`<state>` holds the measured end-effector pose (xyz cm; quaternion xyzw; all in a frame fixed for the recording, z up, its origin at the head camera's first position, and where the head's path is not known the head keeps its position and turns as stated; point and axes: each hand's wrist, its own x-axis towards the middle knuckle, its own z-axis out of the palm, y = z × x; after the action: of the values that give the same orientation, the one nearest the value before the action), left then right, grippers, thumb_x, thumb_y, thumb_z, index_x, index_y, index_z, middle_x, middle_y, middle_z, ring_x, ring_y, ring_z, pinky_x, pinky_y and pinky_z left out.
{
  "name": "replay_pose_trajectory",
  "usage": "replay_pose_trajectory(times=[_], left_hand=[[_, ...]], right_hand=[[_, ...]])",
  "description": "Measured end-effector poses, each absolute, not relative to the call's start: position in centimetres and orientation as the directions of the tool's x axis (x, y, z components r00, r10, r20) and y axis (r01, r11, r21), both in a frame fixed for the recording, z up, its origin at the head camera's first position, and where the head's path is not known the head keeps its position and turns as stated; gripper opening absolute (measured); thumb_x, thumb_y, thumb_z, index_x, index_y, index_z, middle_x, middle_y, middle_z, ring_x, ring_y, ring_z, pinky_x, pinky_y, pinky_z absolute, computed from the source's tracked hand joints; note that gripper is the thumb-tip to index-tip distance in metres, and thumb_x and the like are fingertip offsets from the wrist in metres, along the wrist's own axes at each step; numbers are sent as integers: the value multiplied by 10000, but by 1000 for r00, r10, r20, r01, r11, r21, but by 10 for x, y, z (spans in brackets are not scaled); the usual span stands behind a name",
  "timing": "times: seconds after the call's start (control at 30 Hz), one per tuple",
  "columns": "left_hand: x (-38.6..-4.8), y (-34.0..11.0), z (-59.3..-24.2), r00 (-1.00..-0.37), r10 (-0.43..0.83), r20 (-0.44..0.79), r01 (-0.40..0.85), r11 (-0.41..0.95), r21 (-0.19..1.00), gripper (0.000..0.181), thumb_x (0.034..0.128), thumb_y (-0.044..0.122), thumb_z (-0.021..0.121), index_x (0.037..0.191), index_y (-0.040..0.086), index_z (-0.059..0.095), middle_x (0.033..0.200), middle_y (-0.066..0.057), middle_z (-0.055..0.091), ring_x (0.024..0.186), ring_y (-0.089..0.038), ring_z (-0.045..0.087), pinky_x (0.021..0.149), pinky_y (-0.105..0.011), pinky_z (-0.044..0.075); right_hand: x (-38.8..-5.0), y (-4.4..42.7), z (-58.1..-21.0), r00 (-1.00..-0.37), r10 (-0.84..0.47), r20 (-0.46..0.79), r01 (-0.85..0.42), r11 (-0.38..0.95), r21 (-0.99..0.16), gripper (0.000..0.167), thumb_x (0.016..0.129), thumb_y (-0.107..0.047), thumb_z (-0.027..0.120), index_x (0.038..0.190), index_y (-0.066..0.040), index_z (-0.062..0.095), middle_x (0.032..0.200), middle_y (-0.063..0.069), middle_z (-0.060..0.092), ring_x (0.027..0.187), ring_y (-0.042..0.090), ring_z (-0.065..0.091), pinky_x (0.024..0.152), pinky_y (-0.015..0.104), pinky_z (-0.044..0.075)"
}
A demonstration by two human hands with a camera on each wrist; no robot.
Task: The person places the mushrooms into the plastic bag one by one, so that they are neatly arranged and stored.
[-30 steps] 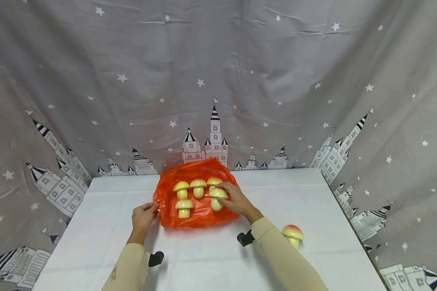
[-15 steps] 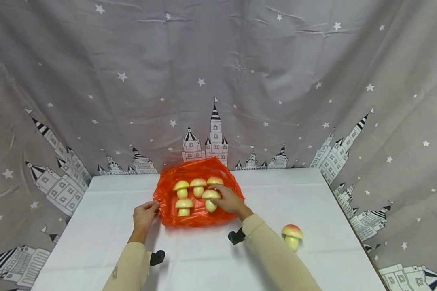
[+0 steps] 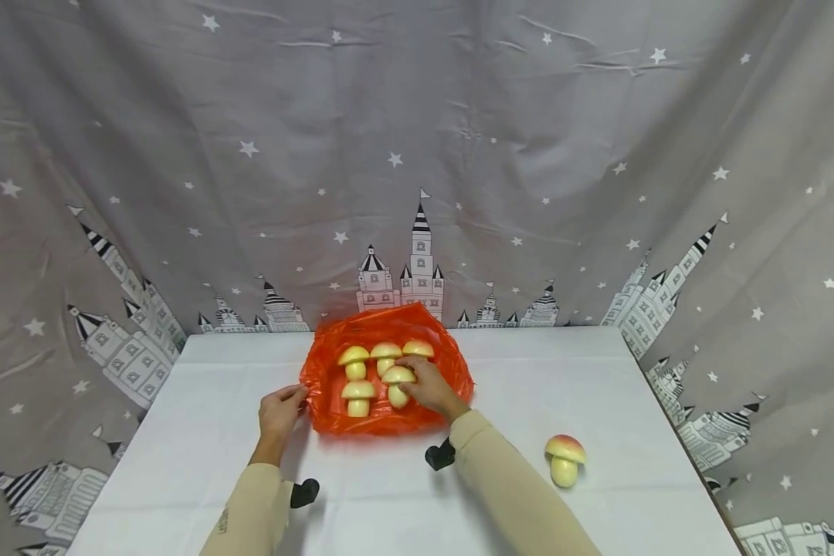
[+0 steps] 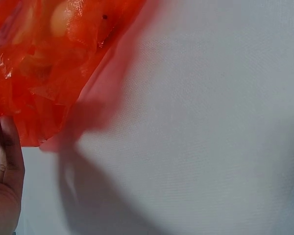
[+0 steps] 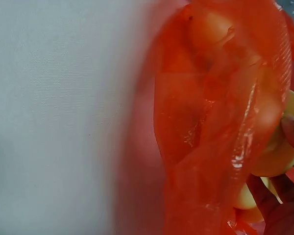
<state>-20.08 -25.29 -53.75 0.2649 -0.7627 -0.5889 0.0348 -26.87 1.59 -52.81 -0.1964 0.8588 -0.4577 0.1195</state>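
In the head view, a thin red plastic bag [image 3: 382, 427] lies spread on the table with several yellow toy mushrooms inside. My left hand [image 3: 278, 413] pinches the bag's left edge; the left wrist view shows its fingers [image 4: 11, 147] against the red film. Over the bag's right part, my right hand [image 3: 428, 386] holds a mushroom [image 3: 398, 377] with a pale yellow cap. Behind it stand a row of mushrooms, one of them [image 3: 387, 351] in the middle. Another mushroom [image 3: 357, 392] lies at the front left. In the right wrist view, bag film hides part of the held mushroom [image 5: 274, 159].
One toy mushroom [image 3: 565, 461] with a reddish cap stands on the white tabletop [image 3: 514, 378], right of my right forearm. A grey curtain [image 3: 417, 139] printed with castles and stars hangs behind the table and along both sides.
My right hand has carried its mushroom leftward within the bag, closer to the front-left mushroom. The left hand keeps its pinch on the bag's edge. The head view has shifted slightly.
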Motion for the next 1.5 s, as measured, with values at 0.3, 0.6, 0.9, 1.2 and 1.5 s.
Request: replay_pose_trajectory(times=[0.3,0.6,0.9,1.2,1.5], left_hand=[[-201,-251,-535,-863,-442,-246,-346,161,924,342,981,138,553,1201,-120,599,1098,-256,632,722,-41,570,622,-113,483],[-200,-251,-537,-853,-446,-272,-369,145,918,347,990,157,542,1217,-101,598,1152,-277,601,745,-57,567,633,-112,484],[-203,-249,-538,-852,-452,-263,-349,117,930,325,977,143,566,1185,-100,619,1010,-180,660,696,-36,561,627,-132,500],[-200,-253,-541,-862,-453,-228,-336,173,926,322,975,137,566,1172,-113,620,1002,-187,676,707,-22,573,633,-149,502],[-197,-258,-541,-851,-461,-251,-354,151,923,341,980,169,564,1192,-93,619,1062,-204,657,738,-39,580,640,-137,498]], right_hand=[[-273,15,-530,-896,-443,-47,-230,552,-801,398,903,-46,653,1293,-43,577,1369,122,506,1279,293,448,1095,437,342],[-270,9,-534,-894,-441,-83,-222,596,-772,404,900,-93,673,1292,-66,576,1344,116,524,1257,292,464,1083,445,357],[-266,2,-536,-904,-422,-67,-218,589,-778,393,878,-65,692,1255,-52,579,1283,116,554,1215,290,489,1071,449,370],[-264,-3,-544,-892,-451,-20,-276,579,-767,407,854,-42,707,1238,-15,573,1264,136,569,1213,294,503,1055,430,385],[-259,2,-539,-910,-414,-39,-184,485,-855,483,855,-84,725,1296,-12,542,1323,155,523,1236,337,472,1043,487,389]])
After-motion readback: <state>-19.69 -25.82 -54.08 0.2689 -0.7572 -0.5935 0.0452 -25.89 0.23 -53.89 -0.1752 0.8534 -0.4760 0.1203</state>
